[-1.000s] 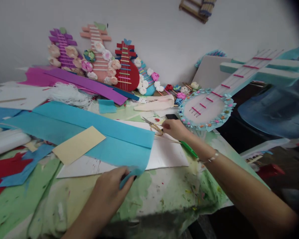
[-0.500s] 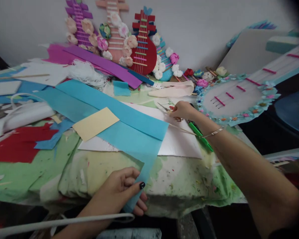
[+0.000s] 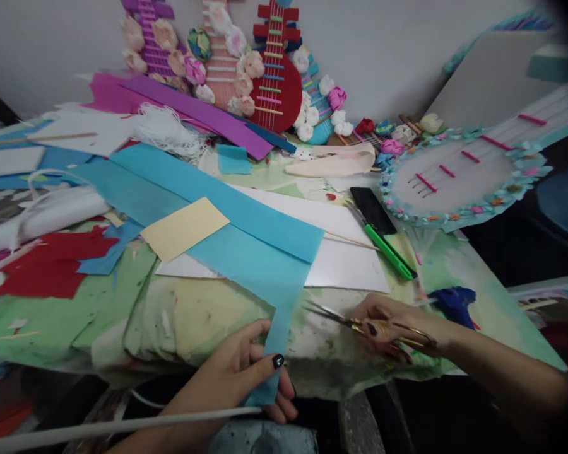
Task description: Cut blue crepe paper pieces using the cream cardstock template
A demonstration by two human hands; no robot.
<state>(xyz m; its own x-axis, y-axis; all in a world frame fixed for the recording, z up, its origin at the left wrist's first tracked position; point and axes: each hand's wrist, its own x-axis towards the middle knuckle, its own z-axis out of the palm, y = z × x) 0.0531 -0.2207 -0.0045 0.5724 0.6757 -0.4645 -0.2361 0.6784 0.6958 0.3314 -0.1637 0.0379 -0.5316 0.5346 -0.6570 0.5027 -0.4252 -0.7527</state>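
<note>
My left hand (image 3: 253,375) pinches the narrow hanging strip of a blue paper sheet (image 3: 246,265) between thumb and fingers at the table's front edge. The rest of that sheet stretches back across the table. In my right hand (image 3: 388,325) is a pair of gold-handled scissors (image 3: 334,313), their blades pointing left toward the strip but apart from it. On the sheet rests a cream paper rectangle (image 3: 184,228). A white board (image 3: 345,271) lies beneath the blue paper.
A green utility knife (image 3: 388,252) lies beside a black phone (image 3: 373,209). Further right are a blue glue gun (image 3: 453,306) and a flower-edged paper instrument (image 3: 454,173). Red paper scraps (image 3: 52,261) lie left. Decorated paper instruments, including a red one (image 3: 278,94), lean on the wall.
My right hand has picked up the scissors from the board and brought them toward the table's front edge. My left hand still holds the blue strip. The phone and glue gun now show.
</note>
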